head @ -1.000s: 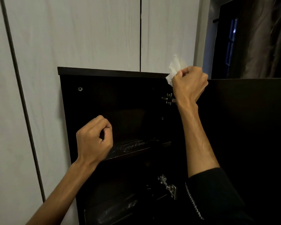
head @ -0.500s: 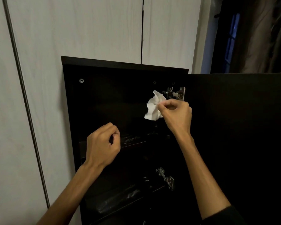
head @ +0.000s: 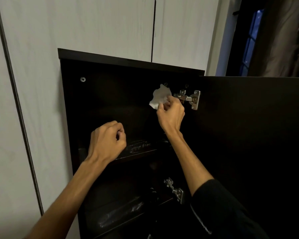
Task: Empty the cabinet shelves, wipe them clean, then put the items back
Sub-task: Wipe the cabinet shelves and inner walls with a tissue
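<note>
A dark brown cabinet stands open against a pale wall. My right hand pinches a crumpled white tissue inside the top compartment, just left of the upper metal hinge. My left hand hovers in front of the upper shelf with its fingers curled and nothing in it. The upper shelf and the lower shelf show pale smeared streaks. No items are visible on either shelf.
The open cabinet door fills the right side, hung on the upper hinge and a lower hinge. Pale wardrobe panels rise behind the cabinet. A dark doorway with a curtain lies at the upper right.
My right hand came down from the cabinet's top edge with the tissue into the top compartment, then rose slightly toward the upper hinge. My left hand stayed curled in front of the shelf.
</note>
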